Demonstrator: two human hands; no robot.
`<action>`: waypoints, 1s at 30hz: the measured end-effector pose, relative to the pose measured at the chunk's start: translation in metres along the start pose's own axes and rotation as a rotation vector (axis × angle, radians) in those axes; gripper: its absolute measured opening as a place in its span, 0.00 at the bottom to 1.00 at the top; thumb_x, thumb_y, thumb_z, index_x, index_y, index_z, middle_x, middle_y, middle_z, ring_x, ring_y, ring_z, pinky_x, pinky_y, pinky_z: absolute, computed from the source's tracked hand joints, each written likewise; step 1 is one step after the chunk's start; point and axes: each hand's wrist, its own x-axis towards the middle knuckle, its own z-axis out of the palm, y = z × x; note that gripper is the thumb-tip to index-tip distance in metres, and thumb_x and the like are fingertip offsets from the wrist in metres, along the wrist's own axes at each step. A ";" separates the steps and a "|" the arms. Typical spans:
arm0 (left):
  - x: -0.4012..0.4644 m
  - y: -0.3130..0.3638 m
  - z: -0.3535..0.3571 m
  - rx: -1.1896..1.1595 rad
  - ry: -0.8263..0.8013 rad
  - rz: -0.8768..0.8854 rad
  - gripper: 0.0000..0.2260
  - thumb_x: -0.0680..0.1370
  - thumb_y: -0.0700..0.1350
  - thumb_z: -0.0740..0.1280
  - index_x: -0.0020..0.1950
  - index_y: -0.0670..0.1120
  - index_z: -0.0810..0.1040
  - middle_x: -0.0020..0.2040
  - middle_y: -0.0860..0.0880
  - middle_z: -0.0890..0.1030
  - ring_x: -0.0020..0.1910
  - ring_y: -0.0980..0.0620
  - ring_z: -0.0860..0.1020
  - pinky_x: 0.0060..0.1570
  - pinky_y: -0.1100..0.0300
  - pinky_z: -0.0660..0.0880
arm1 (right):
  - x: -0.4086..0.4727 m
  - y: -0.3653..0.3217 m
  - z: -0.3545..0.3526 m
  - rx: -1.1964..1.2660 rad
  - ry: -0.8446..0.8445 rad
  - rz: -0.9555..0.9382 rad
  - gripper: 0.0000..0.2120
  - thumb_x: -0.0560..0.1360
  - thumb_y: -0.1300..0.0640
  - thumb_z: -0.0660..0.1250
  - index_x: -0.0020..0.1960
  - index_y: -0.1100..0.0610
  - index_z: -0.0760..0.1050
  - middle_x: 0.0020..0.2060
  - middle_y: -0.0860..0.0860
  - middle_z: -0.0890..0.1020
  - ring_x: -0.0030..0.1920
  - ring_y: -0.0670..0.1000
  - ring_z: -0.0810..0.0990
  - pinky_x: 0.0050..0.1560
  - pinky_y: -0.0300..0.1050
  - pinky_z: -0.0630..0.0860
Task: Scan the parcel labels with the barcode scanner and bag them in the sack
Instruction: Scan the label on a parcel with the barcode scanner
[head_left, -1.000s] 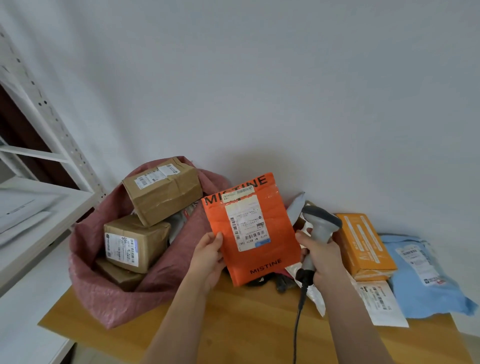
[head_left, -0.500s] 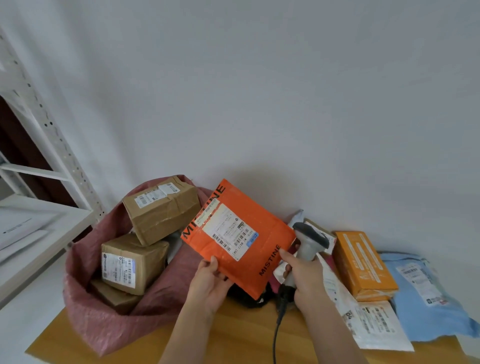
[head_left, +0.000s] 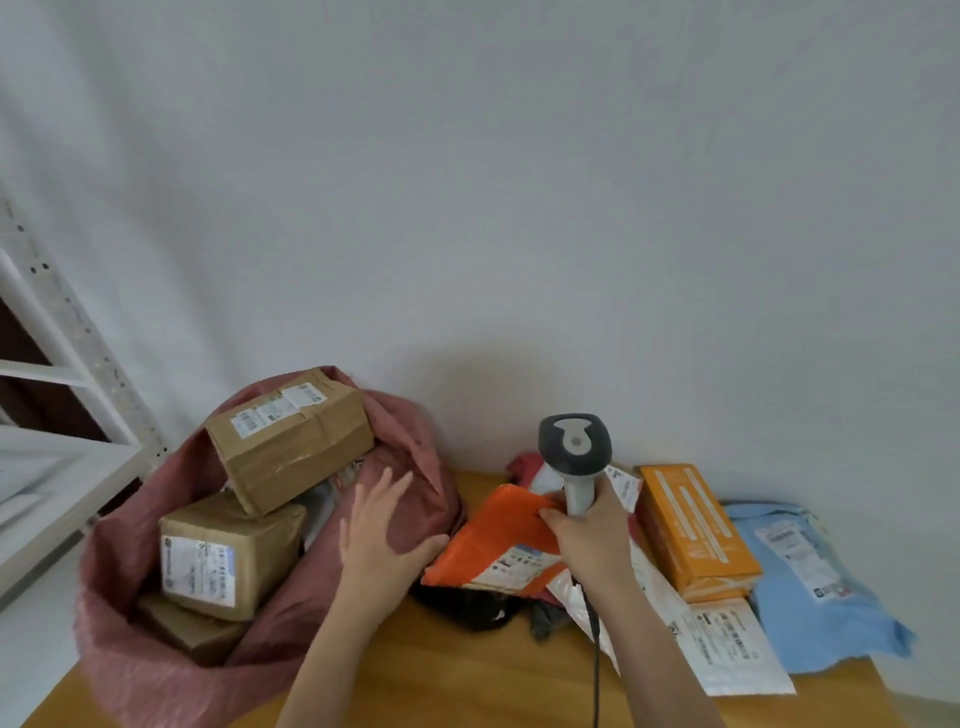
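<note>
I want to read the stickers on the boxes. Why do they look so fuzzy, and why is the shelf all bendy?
In the head view the whole picture is soft, so the print on the cardboard boxes cannot be read; the left hand is smeared; the wide-angle lens bows the white shelf near the edge; a soft shadow lies on the wall behind the scanner.

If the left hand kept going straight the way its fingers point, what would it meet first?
The left hand already lies flat on the pink sack; going on, it would probably meet the top cardboard box, though depth is unclear.
</note>
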 end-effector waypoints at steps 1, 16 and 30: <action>-0.001 0.000 0.002 -0.023 -0.128 0.027 0.35 0.71 0.54 0.76 0.74 0.59 0.64 0.72 0.64 0.57 0.76 0.59 0.47 0.75 0.47 0.42 | 0.000 -0.002 0.002 -0.004 -0.025 -0.011 0.19 0.69 0.66 0.75 0.46 0.46 0.71 0.40 0.44 0.82 0.43 0.44 0.81 0.41 0.36 0.73; -0.012 -0.030 0.013 -0.595 0.205 -0.514 0.05 0.82 0.42 0.63 0.46 0.43 0.74 0.44 0.44 0.81 0.44 0.44 0.81 0.50 0.43 0.78 | -0.013 -0.015 0.007 0.132 -0.261 0.074 0.08 0.76 0.55 0.71 0.53 0.54 0.75 0.37 0.50 0.84 0.25 0.41 0.74 0.29 0.35 0.74; -0.011 -0.037 -0.014 -1.013 0.280 -0.634 0.07 0.84 0.42 0.58 0.58 0.42 0.74 0.56 0.41 0.81 0.51 0.43 0.81 0.46 0.49 0.78 | -0.046 -0.025 0.014 0.041 -0.676 0.160 0.05 0.76 0.58 0.68 0.43 0.54 0.73 0.27 0.50 0.76 0.24 0.46 0.70 0.30 0.39 0.71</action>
